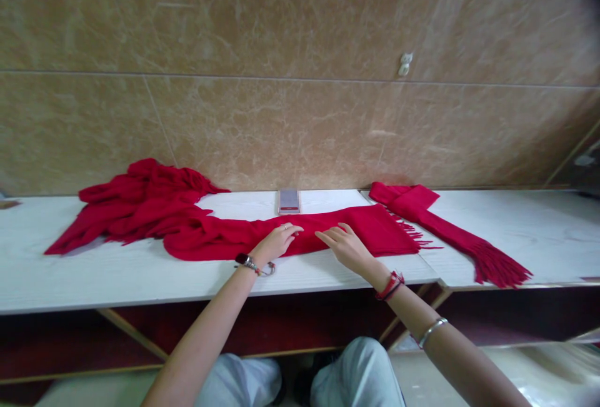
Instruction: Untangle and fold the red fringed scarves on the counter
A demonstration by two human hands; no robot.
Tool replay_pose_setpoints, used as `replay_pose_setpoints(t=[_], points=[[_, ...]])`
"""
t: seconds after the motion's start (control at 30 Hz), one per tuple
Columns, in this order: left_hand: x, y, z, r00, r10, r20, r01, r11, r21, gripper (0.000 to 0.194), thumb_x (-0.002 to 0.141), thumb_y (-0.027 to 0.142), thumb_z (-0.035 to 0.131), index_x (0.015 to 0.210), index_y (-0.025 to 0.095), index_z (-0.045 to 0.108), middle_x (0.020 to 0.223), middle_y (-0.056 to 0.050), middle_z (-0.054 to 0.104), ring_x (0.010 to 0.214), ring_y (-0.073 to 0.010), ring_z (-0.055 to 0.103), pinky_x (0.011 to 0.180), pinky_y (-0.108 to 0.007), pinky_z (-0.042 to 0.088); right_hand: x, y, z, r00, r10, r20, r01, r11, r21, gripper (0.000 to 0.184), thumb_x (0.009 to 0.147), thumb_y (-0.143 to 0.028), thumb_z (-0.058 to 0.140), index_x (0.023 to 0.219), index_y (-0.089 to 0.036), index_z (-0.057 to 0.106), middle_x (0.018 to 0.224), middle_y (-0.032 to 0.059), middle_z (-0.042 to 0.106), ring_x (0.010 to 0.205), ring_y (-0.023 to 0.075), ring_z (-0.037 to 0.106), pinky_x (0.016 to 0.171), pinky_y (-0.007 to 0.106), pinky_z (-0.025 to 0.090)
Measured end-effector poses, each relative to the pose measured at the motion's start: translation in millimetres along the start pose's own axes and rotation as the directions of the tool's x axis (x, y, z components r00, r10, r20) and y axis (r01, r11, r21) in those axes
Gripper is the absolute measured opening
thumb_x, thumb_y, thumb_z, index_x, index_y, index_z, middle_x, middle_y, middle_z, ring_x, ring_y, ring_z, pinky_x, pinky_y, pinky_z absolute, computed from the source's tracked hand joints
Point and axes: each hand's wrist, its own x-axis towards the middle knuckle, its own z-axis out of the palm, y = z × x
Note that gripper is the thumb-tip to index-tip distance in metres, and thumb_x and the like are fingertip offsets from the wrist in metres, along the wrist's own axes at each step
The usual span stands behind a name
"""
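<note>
A red fringed scarf [375, 232] lies lengthwise on the white counter, flattened towards its fringed right end and rumpled towards the left. My left hand [275, 244] is over its middle, fingers stretched out and pointing right. Facing it, my right hand [345, 246] is also over the scarf with fingers extended, a small gap between the two hands. Neither hand grips anything; whether the fingertips press on the fabric I cannot tell. At the left, a loose heap of red cloth [145, 197] meets the scarf's rumpled end.
A folded red scarf [434, 216] with fringe lies at the right. Against the wall sits a phone-like flat rectangle [289, 201]. The white counter [140, 282] has open shelves beneath. A small white figure [405, 64] is fixed to the brown tiled wall [281, 125].
</note>
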Motion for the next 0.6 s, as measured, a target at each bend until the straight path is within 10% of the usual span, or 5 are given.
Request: replay_pose_setpoints(t=[0.6], points=[[0.1, -2.8, 2.0, 1.000, 0.006, -0.017, -0.006, 1.000, 0.012, 0.024, 0.084, 0.007, 0.045, 0.102, 0.015, 0.057, 0.100, -0.005, 0.060, 0.094, -0.0148, 0.054, 0.089, -0.029, 0.042, 1.2, 6.1, -0.2, 0.986, 0.099, 0.135, -0.093, 0.995, -0.047, 0.026, 0.085, -0.008, 0.040, 0.103, -0.012, 0.058, 0.075, 0.0076, 0.065, 0.068, 0.0171, 0.058, 0.066, 0.029, 0.036]])
